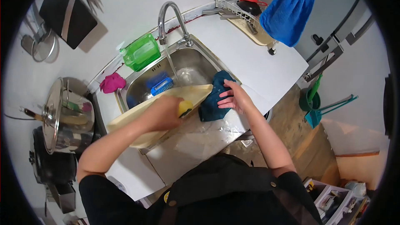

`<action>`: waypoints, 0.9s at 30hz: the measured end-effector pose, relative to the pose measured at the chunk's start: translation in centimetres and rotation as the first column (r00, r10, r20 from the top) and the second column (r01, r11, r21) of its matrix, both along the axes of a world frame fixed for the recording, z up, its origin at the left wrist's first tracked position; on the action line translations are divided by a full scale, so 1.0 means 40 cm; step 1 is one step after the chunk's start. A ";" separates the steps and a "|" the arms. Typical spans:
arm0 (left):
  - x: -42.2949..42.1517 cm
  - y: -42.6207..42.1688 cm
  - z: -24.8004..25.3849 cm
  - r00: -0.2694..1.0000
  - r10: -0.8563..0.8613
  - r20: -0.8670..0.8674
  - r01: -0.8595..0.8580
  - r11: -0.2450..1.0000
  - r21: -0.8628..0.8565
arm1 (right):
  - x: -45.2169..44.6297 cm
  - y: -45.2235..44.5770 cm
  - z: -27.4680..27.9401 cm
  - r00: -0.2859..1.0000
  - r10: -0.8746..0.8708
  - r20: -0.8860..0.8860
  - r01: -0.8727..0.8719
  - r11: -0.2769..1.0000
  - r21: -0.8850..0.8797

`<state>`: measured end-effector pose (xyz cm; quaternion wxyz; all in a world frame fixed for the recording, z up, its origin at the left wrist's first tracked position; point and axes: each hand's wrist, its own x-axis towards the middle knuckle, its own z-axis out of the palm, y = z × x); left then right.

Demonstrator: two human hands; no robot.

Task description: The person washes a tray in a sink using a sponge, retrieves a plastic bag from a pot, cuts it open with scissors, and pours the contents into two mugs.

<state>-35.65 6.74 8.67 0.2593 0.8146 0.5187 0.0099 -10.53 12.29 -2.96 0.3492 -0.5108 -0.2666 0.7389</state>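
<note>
My left hand [163,112] is closed round a yellow sponge [184,107] with a dark green side, held at a long cream tray [139,118]. The tray lies tilted across the front of the steel sink [214,58]; my hand and forearm cover part of it. My right hand [236,97] has its fingers apart beside a dark teal cloth [216,100], close to the tray's right end. Whether the fingers touch the cloth I cannot tell. Water runs from the curved faucet [170,10] into the sink, where a blue brush [162,86] lies.
Behind the sink lie a green bottle [143,53] and a pink cloth [113,83]. A steel pot [75,121] stands at the left. On the right are a wire dish rack [233,4] and a hanging blue towel [288,12]. The counter [191,135] in front is wet.
</note>
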 end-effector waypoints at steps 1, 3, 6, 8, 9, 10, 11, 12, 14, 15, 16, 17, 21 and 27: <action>-0.001 -0.018 0.014 1.000 0.011 0.025 -0.011 1.000 0.017 | -0.009 0.010 0.003 1.000 -0.011 0.020 0.012 1.000 -0.009; 0.015 -0.053 0.089 0.996 0.091 -0.010 -0.091 0.996 -0.012 | -0.040 0.026 0.004 0.998 -0.031 0.062 0.033 0.999 -0.028; 0.005 -0.082 0.176 0.981 0.167 0.098 -0.165 0.986 -0.030 | -0.060 0.037 0.011 0.960 -0.034 0.279 -0.005 0.990 0.138; -0.016 -0.086 0.207 0.966 0.187 0.180 -0.184 0.982 -0.033 | -0.058 0.047 0.015 0.987 -0.001 0.164 -0.030 0.983 0.183; -0.026 -0.087 0.219 0.963 0.188 0.195 -0.185 0.982 -0.035 | -0.041 0.064 0.014 0.995 0.067 0.080 -0.080 0.982 0.170; -0.031 -0.089 0.224 0.959 0.189 0.210 -0.186 0.982 -0.036 | -0.042 0.063 0.048 0.991 0.134 -0.005 -0.131 0.978 0.162; -0.033 -0.093 0.214 0.944 0.143 0.296 -0.140 0.990 -0.034 | -0.037 0.053 0.085 0.994 0.018 0.107 -0.031 0.992 0.124; -0.028 -0.101 0.201 0.952 0.089 0.293 -0.095 0.995 0.006 | -0.021 0.082 0.088 0.997 0.073 -0.007 -0.073 0.997 0.036; -0.009 -0.116 0.175 0.959 -0.019 0.282 -0.005 0.996 0.086 | 0.009 0.091 0.088 0.995 0.026 -0.100 -0.025 1.000 0.011; -0.005 -0.111 0.171 0.979 -0.061 0.192 0.053 0.997 0.048 | 0.024 0.102 0.049 0.991 0.030 -0.133 -0.023 0.998 0.055; -0.005 -0.104 0.158 0.978 -0.070 0.195 0.072 0.997 -0.001 | 0.038 0.120 -0.019 0.986 0.033 -0.164 -0.017 0.995 0.099; -0.008 -0.094 0.135 0.977 -0.080 0.199 0.091 0.995 -0.049 | 0.050 0.129 -0.057 0.980 0.037 -0.195 -0.009 0.990 0.141; -0.086 -0.007 -0.026 0.945 -0.093 0.314 0.140 0.982 -0.129 | 0.005 0.062 -0.066 0.946 -0.078 -0.316 0.123 0.985 0.124; -0.187 0.147 -0.365 0.957 0.136 0.257 -0.193 0.957 0.214 | -0.022 0.038 -0.123 0.909 -0.152 -0.388 0.200 0.976 0.087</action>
